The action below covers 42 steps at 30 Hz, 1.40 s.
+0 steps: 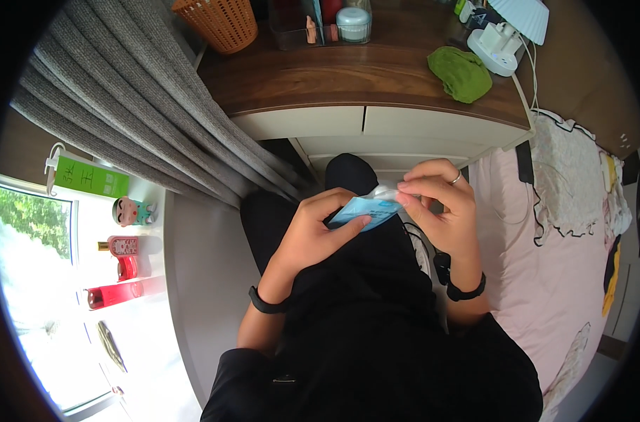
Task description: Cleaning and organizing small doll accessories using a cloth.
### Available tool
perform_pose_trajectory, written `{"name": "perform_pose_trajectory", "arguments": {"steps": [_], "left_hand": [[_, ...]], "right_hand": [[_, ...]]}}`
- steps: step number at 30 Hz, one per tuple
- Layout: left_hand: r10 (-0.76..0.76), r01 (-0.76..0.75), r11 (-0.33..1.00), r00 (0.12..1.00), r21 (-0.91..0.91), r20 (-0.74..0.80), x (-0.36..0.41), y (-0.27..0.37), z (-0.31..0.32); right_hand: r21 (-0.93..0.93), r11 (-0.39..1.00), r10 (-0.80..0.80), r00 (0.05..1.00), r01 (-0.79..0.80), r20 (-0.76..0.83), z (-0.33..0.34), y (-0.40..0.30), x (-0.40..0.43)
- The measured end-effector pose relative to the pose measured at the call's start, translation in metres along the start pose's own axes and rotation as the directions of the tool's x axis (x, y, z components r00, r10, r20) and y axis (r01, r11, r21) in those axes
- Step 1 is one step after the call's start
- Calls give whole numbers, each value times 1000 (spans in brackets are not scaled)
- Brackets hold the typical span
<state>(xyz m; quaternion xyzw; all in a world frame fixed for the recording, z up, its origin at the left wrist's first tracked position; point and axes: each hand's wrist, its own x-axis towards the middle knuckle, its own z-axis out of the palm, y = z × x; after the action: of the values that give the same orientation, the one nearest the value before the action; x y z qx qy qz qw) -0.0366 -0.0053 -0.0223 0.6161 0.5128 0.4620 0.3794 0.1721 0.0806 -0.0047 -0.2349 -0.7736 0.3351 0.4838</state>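
My left hand (pixel 322 227) grips a small light-blue packet (pixel 370 212), with its thumb across the front face and the fingers behind. The packet is tilted and bears printed writing; it looks like a soft pack of tissues or wipes. At its upper right edge, my right hand (pixel 437 205) pinches a whitish, partly see-through piece (pixel 386 191) between thumb and fingertips. Whether that piece is the pack's flap or a sheet from inside, I cannot tell. Both hands are above my lap, and a ring is on a finger of the right one.
Ahead stands a wooden-topped cabinet (pixel 320 79) with a green cloth (pixel 460 74), a power strip (pixel 494 50), an orange basket (pixel 220 24) and a clear organiser (pixel 293 39). A grey curtain (pixel 140 95) and a windowsill with bottles (pixel 114 293) are left; a pink-covered bed (pixel 531 285) is right.
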Motion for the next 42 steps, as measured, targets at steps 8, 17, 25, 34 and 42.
{"name": "perform_pose_trajectory", "arguments": {"steps": [8, 17, 25, 34, 42], "left_hand": [[19, -19, 1000, 999, -4, 33, -2, -7, 4], [-189, 398, 787, 883, -472, 430, -15, -21, 10], [-86, 548, 505, 801, -666, 593, -18, -32, 20], [-41, 416, 700, 834, -580, 550, -17, -28, 20], [-72, 356, 801, 856, -482, 512, -12, -18, 12]], "right_hand": [[60, 997, 34, 996, -39, 80, -9, 2, -2], [103, 988, 83, 966, -111, 243, -4, -2, -4], [91, 991, 74, 961, -102, 266, -1, 3, -7], [89, 984, 110, 911, -157, 397, -4, 1, -3], [137, 983, 59, 920, -120, 388, 3, 0, -7]]}}
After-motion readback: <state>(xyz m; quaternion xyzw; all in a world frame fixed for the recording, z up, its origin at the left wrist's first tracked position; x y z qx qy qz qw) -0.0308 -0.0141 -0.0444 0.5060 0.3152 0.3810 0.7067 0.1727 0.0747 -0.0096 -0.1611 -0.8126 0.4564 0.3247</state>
